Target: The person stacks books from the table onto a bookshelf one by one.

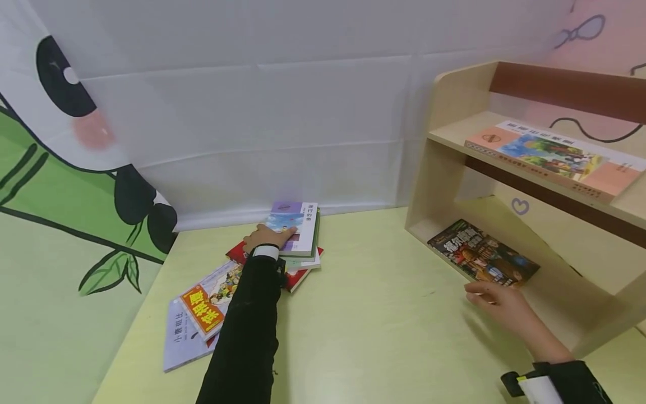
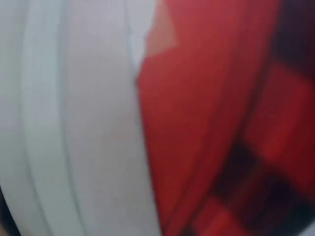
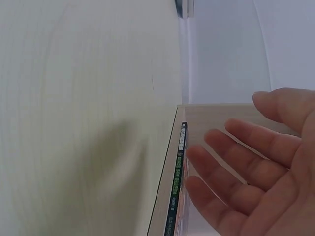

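My left hand is at the left edge of the top book of a pile at the back of the table, thumb over its blue, white and purple cover, fingers at its side. Beneath it lie other books, among them a red book. Close up in the left wrist view are pale page edges beside a red cover. My right hand hangs relaxed and holds nothing, just in front of the dark book on the lower shelf. The right wrist view shows its loosely bent fingers near that book's spine.
A wooden two-tier shelf stands at the right, with a pink-edged book lying on its upper board. At the left, a yellow-and-red titled book overlaps a lavender book. A white printed cloth hangs behind the table.
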The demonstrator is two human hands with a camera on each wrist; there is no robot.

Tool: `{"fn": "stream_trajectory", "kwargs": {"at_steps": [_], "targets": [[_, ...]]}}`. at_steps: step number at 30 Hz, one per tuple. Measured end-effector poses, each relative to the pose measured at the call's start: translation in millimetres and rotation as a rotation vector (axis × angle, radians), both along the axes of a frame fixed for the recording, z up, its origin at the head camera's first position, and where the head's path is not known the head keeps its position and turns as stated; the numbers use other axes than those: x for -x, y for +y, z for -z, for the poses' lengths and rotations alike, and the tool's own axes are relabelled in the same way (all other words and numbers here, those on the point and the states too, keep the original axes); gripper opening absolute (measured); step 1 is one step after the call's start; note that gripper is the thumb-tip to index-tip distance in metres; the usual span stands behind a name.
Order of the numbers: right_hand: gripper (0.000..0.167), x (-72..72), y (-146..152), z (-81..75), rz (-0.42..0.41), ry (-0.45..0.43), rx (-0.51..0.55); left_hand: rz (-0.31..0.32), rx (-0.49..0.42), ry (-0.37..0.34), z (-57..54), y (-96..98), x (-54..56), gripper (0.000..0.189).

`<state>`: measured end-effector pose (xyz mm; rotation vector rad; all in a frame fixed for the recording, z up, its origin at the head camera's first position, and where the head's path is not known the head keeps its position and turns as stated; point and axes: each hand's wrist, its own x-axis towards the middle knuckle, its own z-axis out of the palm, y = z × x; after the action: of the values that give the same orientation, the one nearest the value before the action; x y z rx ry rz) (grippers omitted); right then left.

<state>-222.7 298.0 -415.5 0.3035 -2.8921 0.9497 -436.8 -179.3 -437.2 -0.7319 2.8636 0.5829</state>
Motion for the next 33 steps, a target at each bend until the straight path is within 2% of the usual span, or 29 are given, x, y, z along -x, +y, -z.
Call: {"fn": "stream_trajectory", "kwargs": {"at_steps": [4, 9, 13, 16, 21, 25, 30, 33], "targets": [[0.03, -2.4, -6.3, -0.8, -0.02, -0.021, 0.009, 0.006, -0.018, -0.007, 2.2, -2.9, -5.1, 0.109], [0.027, -4.7, -11.7, 2.2, -0.037, -0.004, 0.016, 0.058, 0.016, 0.016, 1.3, -9.7, -16.5, 0.103], [0.027, -4.7, -14.5, 4.1, -0.062, -0.003, 0.038, 0.107, 0.052, 0.032, -9.2, -10.8, -33.5, 0.093], [0.03, -6.7, -16.3, 3.1, -0.074, -0.037, 0.071, 0.134, 0.067, 0.04, -14.3, -10.5, -44.8, 0.091], [0.034, -10.9, -19.6, 0.3, -0.087, -0.105, 0.118, 0.16, 0.065, 0.036, -18.8, -11.1, -57.0, 0.087], [0.036, -13.6, -22.6, -0.5, -0.09, -0.135, 0.134, 0.201, 0.098, -0.001, -27.1, -14.4, -66.5, 0.09], [0.036, -14.3, -30.6, 0.0, -0.089, -0.137, 0.148, 0.232, 0.145, -0.01, -42.2, -22.1, -78.0, 0.096], [0.036, -13.7, -37.6, -0.3, -0.101, -0.123, 0.173, 0.274, 0.134, 0.005, -47.7, -26.7, -84.7, 0.092]]}}
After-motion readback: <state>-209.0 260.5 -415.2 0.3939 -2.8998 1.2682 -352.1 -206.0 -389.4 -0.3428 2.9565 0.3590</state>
